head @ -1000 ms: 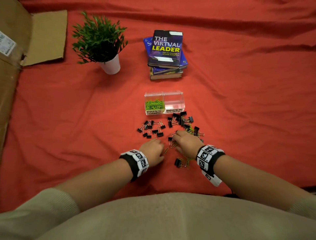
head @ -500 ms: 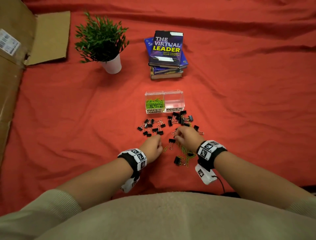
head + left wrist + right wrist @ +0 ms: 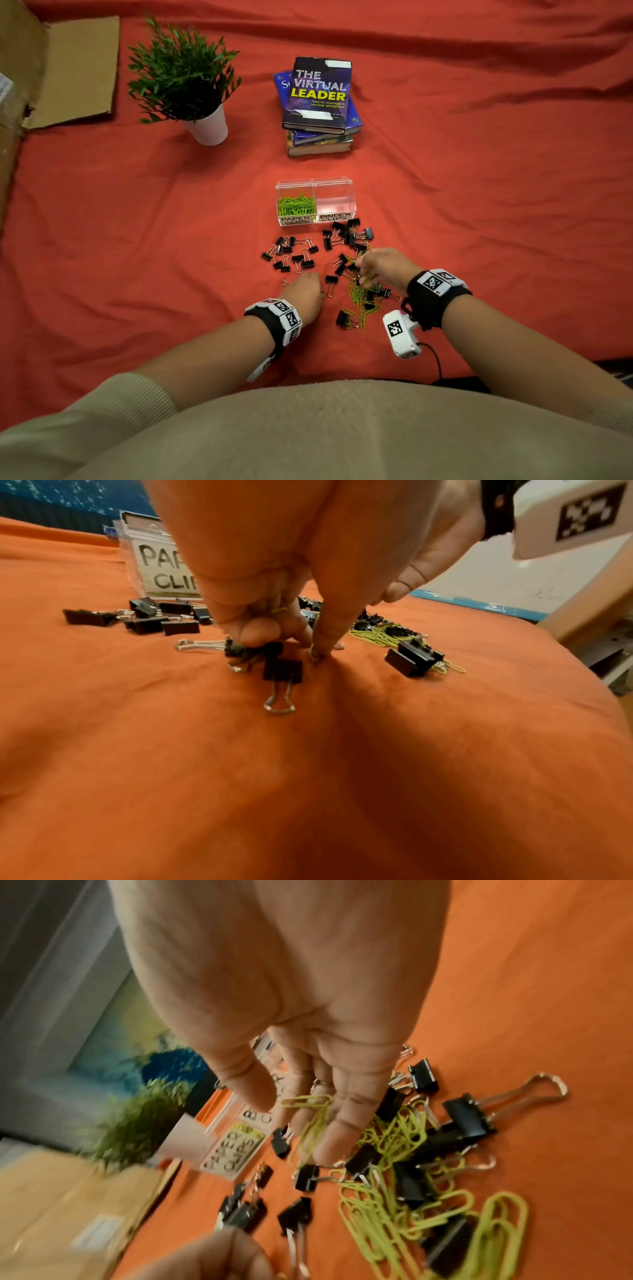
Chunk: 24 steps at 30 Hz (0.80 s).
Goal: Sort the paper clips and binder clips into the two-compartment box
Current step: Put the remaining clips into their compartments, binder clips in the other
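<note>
The clear two-compartment box (image 3: pixel 334 183) holds green paper clips in its left side, labelled PAPER CLIPS; the right side, labelled BINDER CLIPS, looks empty. Black binder clips (image 3: pixel 291 253) lie scattered in front of it, and more are mixed into a heap of green paper clips (image 3: pixel 359 298). My left hand (image 3: pixel 317 291) rests low on the cloth with its fingers (image 3: pixel 260 631) curled round a bit of green clip, one straight fingertip pressing a paper clip (image 3: pixel 313 655) beside a binder clip (image 3: pixel 282 670). My right hand (image 3: pixel 361 270) hangs above the heap, pinching dangling green paper clips (image 3: pixel 313 1118).
Everything lies on a red cloth (image 3: pixel 479 222). A potted plant (image 3: pixel 191 78) stands at the back left, a stack of books (image 3: pixel 320 99) behind the box, and cardboard (image 3: pixel 75 68) at the far left. The right wrist camera (image 3: pixel 400 334) and its cable hang near the heap.
My right hand has risen and moved forward off the heap with paper clips in its fingers, uncovering the green pile. My left hand has crept slightly forward.
</note>
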Each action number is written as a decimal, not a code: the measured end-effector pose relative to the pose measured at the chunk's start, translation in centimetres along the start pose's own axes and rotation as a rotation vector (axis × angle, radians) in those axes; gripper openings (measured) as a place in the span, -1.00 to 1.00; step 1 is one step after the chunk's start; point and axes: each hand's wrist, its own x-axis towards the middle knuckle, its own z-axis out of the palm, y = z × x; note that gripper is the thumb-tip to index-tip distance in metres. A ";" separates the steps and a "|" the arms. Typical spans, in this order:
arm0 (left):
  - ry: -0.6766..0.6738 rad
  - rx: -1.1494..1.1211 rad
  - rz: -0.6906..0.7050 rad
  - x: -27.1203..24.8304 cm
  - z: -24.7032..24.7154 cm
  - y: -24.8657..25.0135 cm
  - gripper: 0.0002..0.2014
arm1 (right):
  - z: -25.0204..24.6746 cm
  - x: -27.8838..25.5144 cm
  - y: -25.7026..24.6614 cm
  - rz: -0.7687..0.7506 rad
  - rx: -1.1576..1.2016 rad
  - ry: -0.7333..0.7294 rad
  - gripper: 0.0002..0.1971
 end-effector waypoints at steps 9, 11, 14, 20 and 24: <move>0.000 -0.147 0.028 -0.3 -1.4 0.6 -0.88 | 3.2 0.0 1.8 -0.192 -1.133 0.088 -0.82; -0.025 -0.216 0.042 -0.5 -1.9 1.1 -0.95 | 3.7 0.5 2.3 -0.170 -1.181 0.078 -0.66; -0.067 -0.304 0.036 -0.5 -2.1 1.5 -0.86 | 4.1 0.8 2.7 -0.160 -1.209 0.078 -0.65; -0.143 -0.232 0.084 -0.8 -2.1 2.8 -0.77 | 4.0 0.7 3.4 -0.250 -1.254 0.096 -0.70; -0.154 -0.018 0.207 -1.0 -1.5 3.5 -0.78 | 3.7 0.4 3.3 -0.283 -1.153 0.087 -0.75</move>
